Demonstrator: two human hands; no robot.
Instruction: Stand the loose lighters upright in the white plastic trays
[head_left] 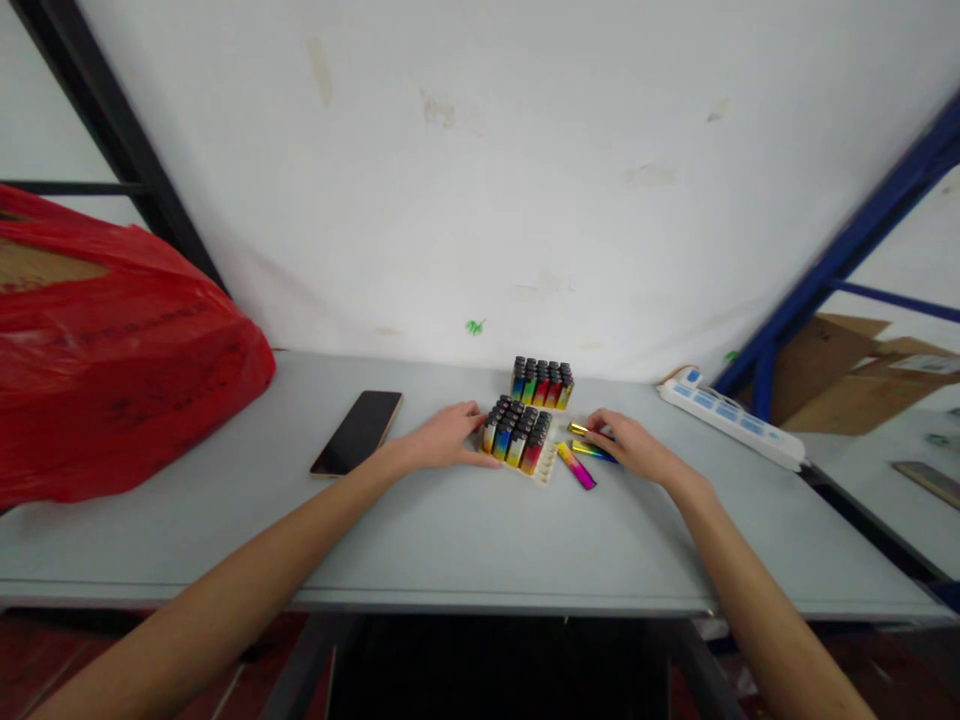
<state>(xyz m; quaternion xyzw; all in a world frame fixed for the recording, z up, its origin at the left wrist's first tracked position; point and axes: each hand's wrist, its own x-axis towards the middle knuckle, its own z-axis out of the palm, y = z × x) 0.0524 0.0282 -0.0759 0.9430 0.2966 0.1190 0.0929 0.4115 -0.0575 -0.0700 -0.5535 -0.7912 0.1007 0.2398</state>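
Note:
Coloured lighters [512, 440] with black tops stand upright in rows in a pale tray [548, 467], whose right-hand holes show bare. Thumb and fingers of my left hand [452, 438] close around the tray's left end. My right hand [626, 447] is to the right of the tray, its fingertips pinched on a gold lighter [578, 429] lying on its side. Under that hand lies a yellow-and-blue lighter [592, 451], partly covered. Closer to me, a yellow-and-magenta lighter [577, 467] lies flat beside the tray.
Behind the tray stands another block of upright lighters [541, 384], near the wall. A black phone [358, 432] lies left of my left hand. A white power strip [731, 416] is at the right, a red plastic bag [127, 360] at the left. Cardboard boxes [832, 375] sit beyond the blue frame.

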